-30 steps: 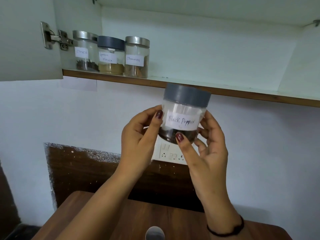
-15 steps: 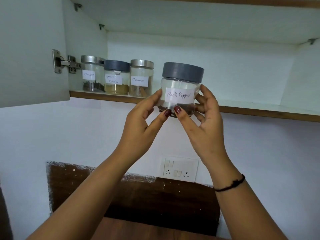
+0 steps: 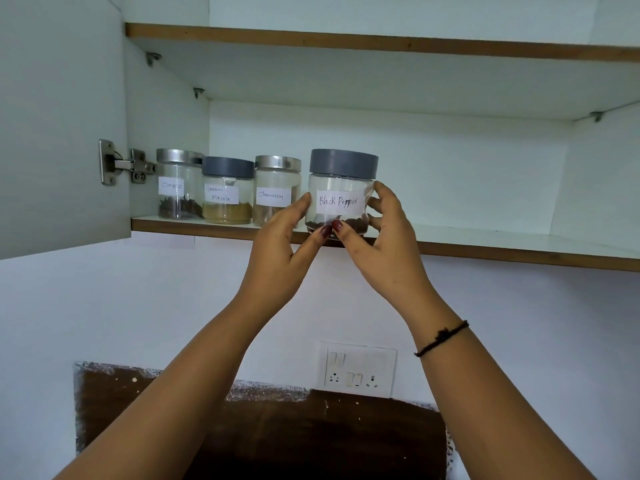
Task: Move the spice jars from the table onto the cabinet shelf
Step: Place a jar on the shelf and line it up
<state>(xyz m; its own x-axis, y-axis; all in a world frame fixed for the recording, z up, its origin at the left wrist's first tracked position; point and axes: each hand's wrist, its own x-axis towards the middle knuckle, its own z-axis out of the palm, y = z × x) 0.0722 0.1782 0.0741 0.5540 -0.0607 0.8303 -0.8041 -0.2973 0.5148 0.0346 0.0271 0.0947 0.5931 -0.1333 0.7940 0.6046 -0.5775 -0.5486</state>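
Note:
Both my hands hold a clear jar with a grey lid, labelled Black Pepper [image 3: 341, 194], at the front edge of the cabinet shelf [image 3: 502, 244]. My left hand [image 3: 280, 247] grips its left side and my right hand [image 3: 384, 237] its right side, both thumbs at its base. Whether its base rests on the shelf I cannot tell. Left of it stand three jars in a row: Cloves [image 3: 178, 185] with a steel lid, Garam Masala [image 3: 227, 192] with a grey lid, and Cinnamon [image 3: 275, 188] with a steel lid, partly hidden behind my left hand.
The open cabinet door [image 3: 59, 126] hangs at the left on a metal hinge [image 3: 121, 164]. An upper shelf board [image 3: 381, 41] runs overhead. A switch and socket plate [image 3: 358, 368] sits on the wall below, above a dark brown panel [image 3: 263, 431].
Both hands have raised the Black Pepper jar from below the shelf up to shelf level and brought it in beside the Cinnamon jar. The table has dropped out of view.

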